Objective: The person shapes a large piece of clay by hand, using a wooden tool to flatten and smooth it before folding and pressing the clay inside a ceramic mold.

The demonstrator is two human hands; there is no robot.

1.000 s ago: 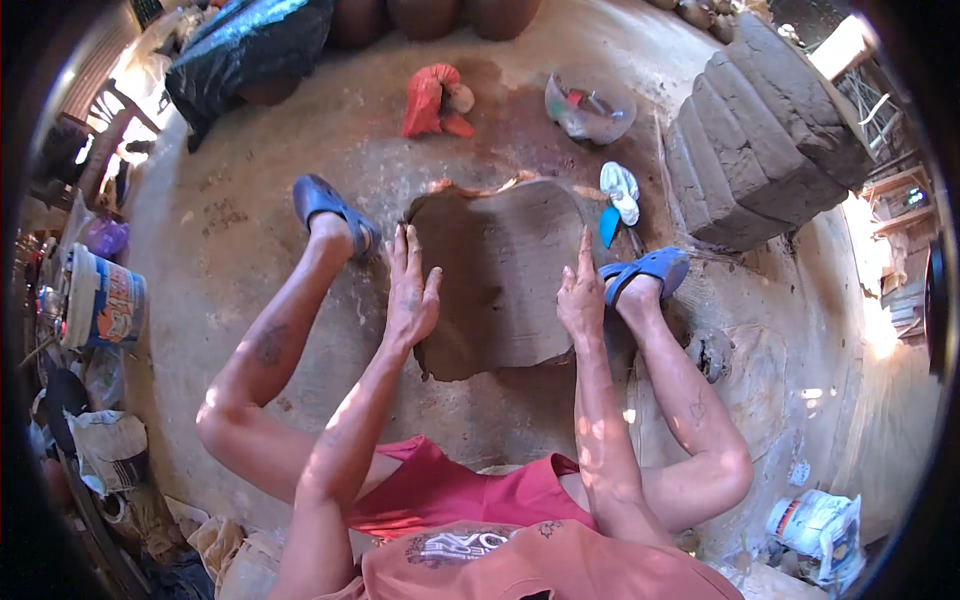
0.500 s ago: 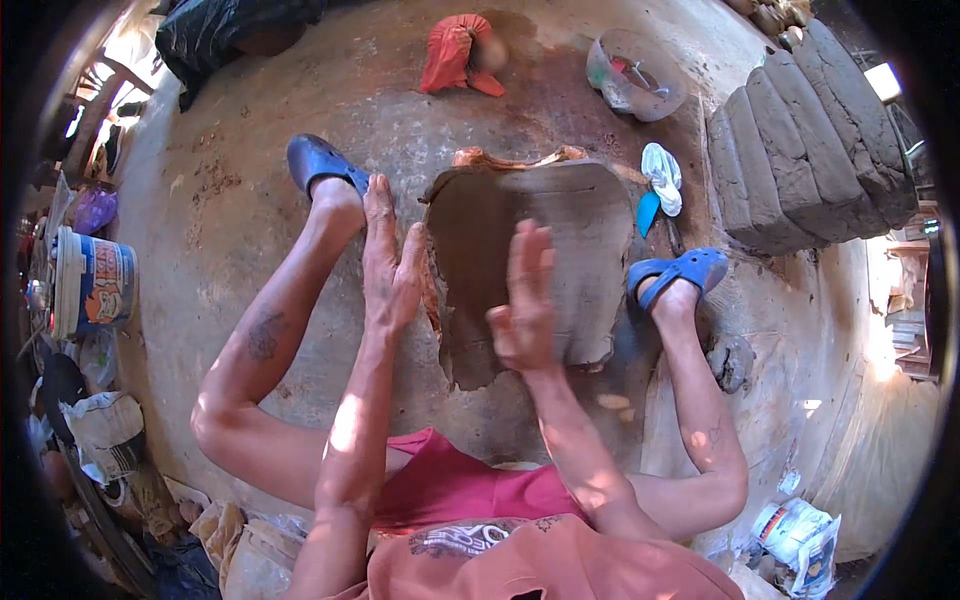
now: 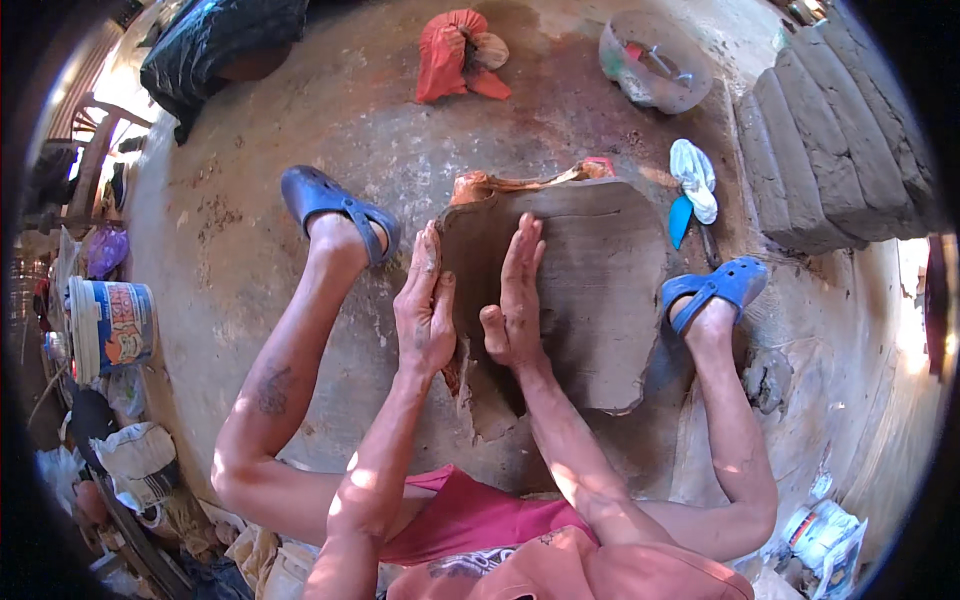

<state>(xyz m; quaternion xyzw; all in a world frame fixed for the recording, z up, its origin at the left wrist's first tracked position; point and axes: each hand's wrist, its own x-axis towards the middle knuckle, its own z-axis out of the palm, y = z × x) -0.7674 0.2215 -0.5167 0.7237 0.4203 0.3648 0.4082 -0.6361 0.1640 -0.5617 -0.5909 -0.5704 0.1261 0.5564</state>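
Observation:
A wide slab of grey-brown clay (image 3: 600,290) lies on the floor between my legs, draped over a form whose orange-brown rim (image 3: 545,180) shows at the far edge. My left hand (image 3: 425,320) is open, its straight fingers lying along the slab's left edge. On the clay's left part, my right hand (image 3: 515,300) rests on its side with fingers stretched and thumb apart. Between the two hands the clay dips into a dark hollow. The slab's near edge is ragged. What supports the middle of the slab is hidden under it.
Thick stacked clay blocks (image 3: 830,150) stand at the right. A clear plastic basin (image 3: 655,65) and a red cloth bundle (image 3: 460,60) sit at the far side. A white cloth bundle (image 3: 693,180) and a teal scraper-like piece (image 3: 680,222) lie beside the slab. At left is a bucket (image 3: 115,325).
My left hand has moved right and nearer, onto the slab's left edge. The clay's left part has sunk between my hands. My right hand stays upright on the clay. The view has shifted slightly.

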